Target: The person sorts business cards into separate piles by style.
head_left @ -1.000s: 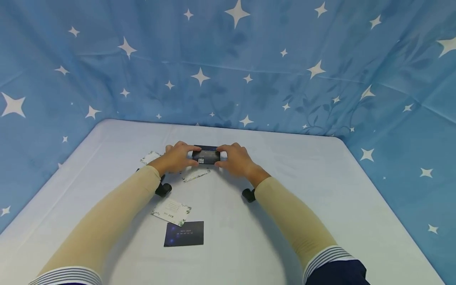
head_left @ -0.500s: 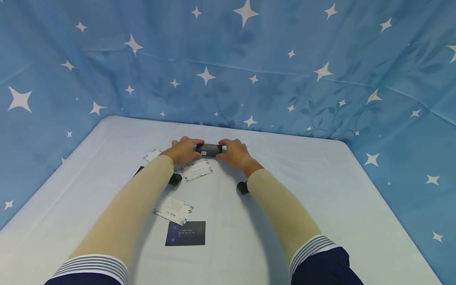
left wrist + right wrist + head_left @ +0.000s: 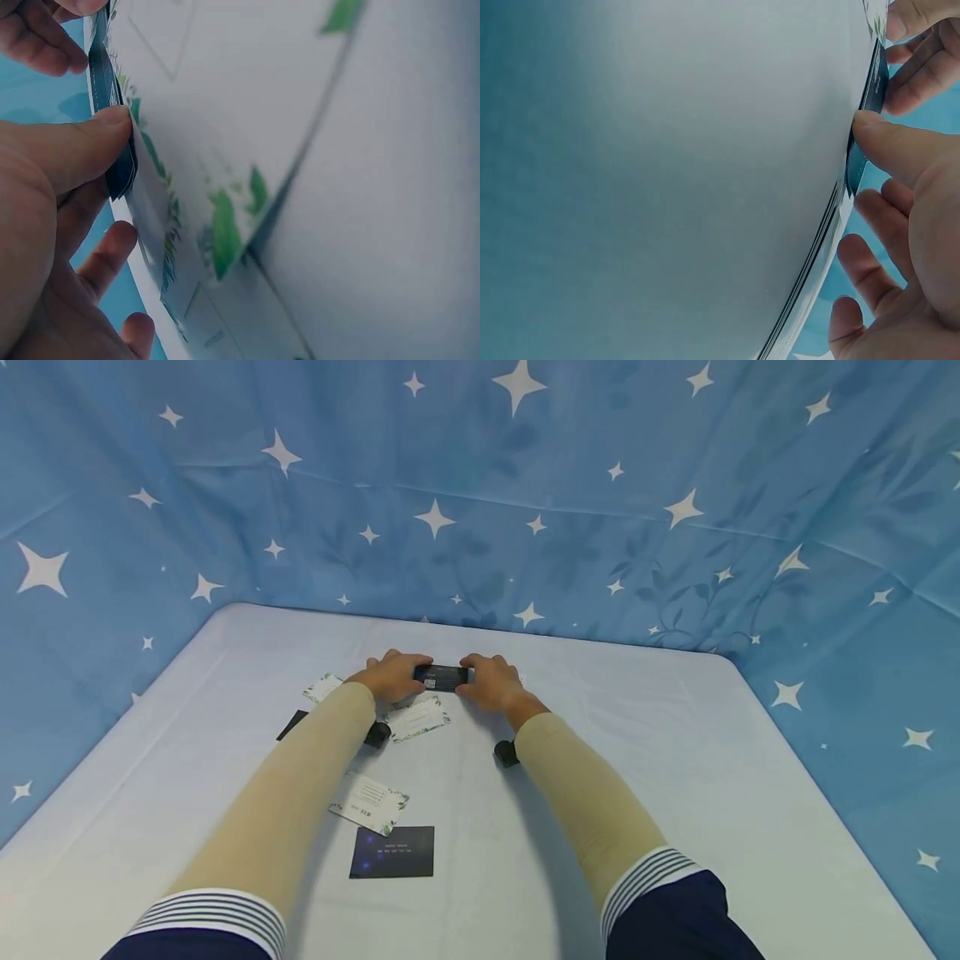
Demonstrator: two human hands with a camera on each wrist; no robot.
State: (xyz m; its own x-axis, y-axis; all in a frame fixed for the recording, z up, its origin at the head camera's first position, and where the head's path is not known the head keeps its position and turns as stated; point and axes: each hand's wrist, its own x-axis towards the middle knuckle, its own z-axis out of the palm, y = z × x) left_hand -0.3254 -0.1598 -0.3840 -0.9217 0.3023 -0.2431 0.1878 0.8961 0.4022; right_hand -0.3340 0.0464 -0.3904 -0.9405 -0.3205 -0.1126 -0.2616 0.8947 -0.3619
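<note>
Both hands hold a small stack of cards (image 3: 442,677) with a dark card on top, at the far middle of the white table (image 3: 675,777). My left hand (image 3: 393,676) pinches its left end and my right hand (image 3: 491,682) pinches its right end. In the left wrist view my thumb (image 3: 71,154) presses on the dark card edge (image 3: 112,161), with leaf-printed white cards (image 3: 217,225) close to the lens. In the right wrist view my thumb (image 3: 900,146) presses on the dark card edge (image 3: 864,127); the other hand's fingers (image 3: 922,45) show beyond.
Loose cards lie on the table: a white leaf-printed one (image 3: 416,721) under the hands, another (image 3: 323,687) to the left, a dark one (image 3: 291,724), a white one (image 3: 369,802) and a dark one (image 3: 392,852) nearer me. Blue star-printed cloth (image 3: 525,485) walls the table.
Both hands have carried the stack a little farther from me, and its dark top face now looks narrower. The loose cards on the table have not moved.
</note>
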